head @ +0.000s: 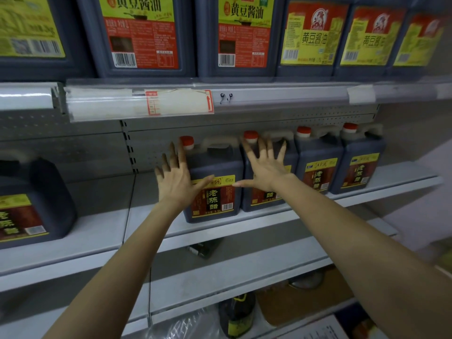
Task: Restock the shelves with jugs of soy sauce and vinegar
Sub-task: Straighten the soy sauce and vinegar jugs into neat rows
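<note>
Vinegar jug [31, 204] stands alone at middle left on the middle shelf [97, 228], then a bare gap. At centre, your left hand [175, 179], fingers spread wide, lies against the first jug [215, 192] of a four-jug row. Your right hand [265, 171], equally splayed, rests on the second jug [259, 199]. Likely partway: the gap is unfilled.

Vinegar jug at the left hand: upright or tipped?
Upright: the vinegar jug stands base-down on the shelf, red cap on top.
</note>
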Action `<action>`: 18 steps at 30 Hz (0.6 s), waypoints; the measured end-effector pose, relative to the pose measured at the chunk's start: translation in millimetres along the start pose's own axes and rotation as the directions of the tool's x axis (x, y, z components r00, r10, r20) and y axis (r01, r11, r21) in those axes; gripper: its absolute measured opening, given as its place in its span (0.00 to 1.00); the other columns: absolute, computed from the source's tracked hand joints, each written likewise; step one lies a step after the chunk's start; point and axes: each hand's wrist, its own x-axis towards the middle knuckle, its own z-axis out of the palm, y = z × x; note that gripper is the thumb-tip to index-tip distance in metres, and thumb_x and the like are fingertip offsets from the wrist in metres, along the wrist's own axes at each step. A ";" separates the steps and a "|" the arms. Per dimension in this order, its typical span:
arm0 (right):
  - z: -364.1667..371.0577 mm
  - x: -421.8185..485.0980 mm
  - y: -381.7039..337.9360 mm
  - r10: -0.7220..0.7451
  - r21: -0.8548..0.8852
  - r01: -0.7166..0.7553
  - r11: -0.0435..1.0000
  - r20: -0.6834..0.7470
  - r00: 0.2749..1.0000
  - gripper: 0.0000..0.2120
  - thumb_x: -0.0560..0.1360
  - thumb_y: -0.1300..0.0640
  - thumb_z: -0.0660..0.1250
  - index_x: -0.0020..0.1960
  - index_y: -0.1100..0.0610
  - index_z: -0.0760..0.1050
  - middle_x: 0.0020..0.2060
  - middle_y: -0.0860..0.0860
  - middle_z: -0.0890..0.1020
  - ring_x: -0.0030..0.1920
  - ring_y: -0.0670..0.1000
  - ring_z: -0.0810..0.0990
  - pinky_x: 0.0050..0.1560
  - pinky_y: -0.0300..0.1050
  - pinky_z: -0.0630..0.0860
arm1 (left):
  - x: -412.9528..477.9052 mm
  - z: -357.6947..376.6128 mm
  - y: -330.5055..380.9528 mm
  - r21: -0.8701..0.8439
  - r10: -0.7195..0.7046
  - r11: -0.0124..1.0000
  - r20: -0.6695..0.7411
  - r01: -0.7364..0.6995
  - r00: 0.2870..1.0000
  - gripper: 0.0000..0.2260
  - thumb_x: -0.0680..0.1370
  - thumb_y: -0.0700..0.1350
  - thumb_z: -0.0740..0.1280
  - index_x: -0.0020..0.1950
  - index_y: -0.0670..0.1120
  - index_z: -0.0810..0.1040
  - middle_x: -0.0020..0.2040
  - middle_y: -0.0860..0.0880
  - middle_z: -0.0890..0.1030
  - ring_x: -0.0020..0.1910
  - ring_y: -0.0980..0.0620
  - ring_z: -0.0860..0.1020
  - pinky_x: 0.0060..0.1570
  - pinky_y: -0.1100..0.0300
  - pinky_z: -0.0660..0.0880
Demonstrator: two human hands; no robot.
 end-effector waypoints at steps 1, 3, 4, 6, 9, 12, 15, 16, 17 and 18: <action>3.6 -6.8 -0.8 0.000 0.018 0.000 1.000 0.003 1.000 0.51 0.68 0.23 0.52 0.75 0.48 0.28 0.76 0.62 0.37 0.75 0.65 0.34 0.67 0.73 0.34 | -4.6 -2.4 -1.1 0.036 0.010 0.999 0.000 -0.010 1.000 0.50 0.70 0.72 0.57 0.73 0.49 0.26 0.77 0.43 0.35 0.77 0.39 0.41 0.74 0.39 0.45; 9.0 -22.2 0.8 -0.006 0.033 0.006 0.999 0.003 1.000 0.47 0.70 0.24 0.48 0.76 0.46 0.29 0.76 0.60 0.35 0.74 0.65 0.33 0.67 0.73 0.33 | -16.9 -7.9 -2.7 0.096 0.025 0.995 0.004 -0.026 1.000 0.47 0.70 0.73 0.49 0.74 0.49 0.27 0.77 0.42 0.35 0.77 0.39 0.40 0.74 0.39 0.43; 10.5 -29.6 2.8 -0.010 0.026 0.010 1.000 0.001 1.000 0.46 0.70 0.24 0.47 0.76 0.45 0.30 0.76 0.59 0.35 0.75 0.64 0.33 0.67 0.73 0.34 | -24.1 -12.1 -3.2 0.118 0.030 0.993 0.009 -0.031 1.000 0.45 0.69 0.72 0.46 0.75 0.49 0.29 0.78 0.42 0.36 0.77 0.39 0.41 0.74 0.38 0.42; 10.8 -43.9 8.1 -0.009 0.019 0.009 1.000 -0.006 1.000 0.44 0.71 0.24 0.44 0.76 0.45 0.30 0.76 0.58 0.34 0.75 0.63 0.32 0.67 0.74 0.34 | -37.5 -20.2 -4.7 0.151 0.027 0.988 0.010 -0.028 1.000 0.44 0.69 0.71 0.43 0.76 0.49 0.32 0.78 0.42 0.40 0.77 0.39 0.43 0.73 0.38 0.41; 8.8 -66.7 13.2 0.001 0.045 0.000 0.999 -0.012 1.000 0.44 0.71 0.24 0.43 0.76 0.45 0.30 0.76 0.56 0.33 0.75 0.62 0.31 0.65 0.73 0.32 | -59.2 -30.4 -6.1 0.173 -0.006 0.985 -0.007 0.007 1.000 0.41 0.70 0.71 0.42 0.76 0.53 0.32 0.79 0.44 0.42 0.77 0.39 0.43 0.71 0.36 0.41; 6.2 -92.5 13.5 -0.009 0.067 0.010 0.998 -0.006 1.000 0.44 0.70 0.24 0.43 0.76 0.44 0.30 0.76 0.54 0.32 0.74 0.61 0.31 0.65 0.73 0.32 | -83.1 -39.1 -4.6 0.179 -0.058 0.982 0.016 0.054 0.998 0.40 0.70 0.71 0.41 0.76 0.55 0.33 0.79 0.47 0.38 0.77 0.40 0.41 0.71 0.34 0.42; 4.9 -118.0 13.5 -0.023 0.105 0.022 0.994 0.008 1.000 0.44 0.71 0.25 0.44 0.76 0.45 0.31 0.75 0.53 0.31 0.75 0.61 0.31 0.66 0.74 0.34 | -106.5 -49.8 -2.0 0.221 -0.100 0.971 0.033 0.090 0.994 0.39 0.70 0.71 0.40 0.76 0.55 0.33 0.79 0.48 0.38 0.77 0.40 0.42 0.70 0.34 0.42; 4.8 -126.3 13.7 -0.030 0.114 0.028 0.993 0.011 0.999 0.44 0.71 0.25 0.44 0.76 0.45 0.32 0.75 0.53 0.31 0.75 0.61 0.32 0.66 0.74 0.35 | -114.8 -53.1 -0.8 0.238 -0.106 0.967 0.035 0.095 0.994 0.38 0.71 0.70 0.39 0.76 0.56 0.33 0.79 0.48 0.39 0.77 0.40 0.42 0.70 0.34 0.43; 5.5 -134.4 14.1 -0.038 0.119 0.036 0.992 0.015 0.999 0.43 0.71 0.25 0.44 0.76 0.45 0.32 0.76 0.53 0.32 0.75 0.61 0.32 0.66 0.75 0.36 | -123.5 -55.8 0.5 0.255 -0.110 0.962 0.039 0.096 0.993 0.37 0.72 0.70 0.40 0.76 0.56 0.33 0.79 0.48 0.39 0.77 0.40 0.42 0.70 0.34 0.43; 6.4 -141.7 14.3 -0.048 0.118 0.046 0.992 0.018 0.999 0.43 0.71 0.26 0.44 0.77 0.46 0.32 0.76 0.54 0.32 0.75 0.61 0.33 0.67 0.75 0.37 | -133.3 -57.6 1.6 0.270 -0.111 0.958 0.040 0.096 0.993 0.36 0.73 0.69 0.40 0.76 0.55 0.33 0.79 0.48 0.40 0.77 0.40 0.42 0.70 0.34 0.44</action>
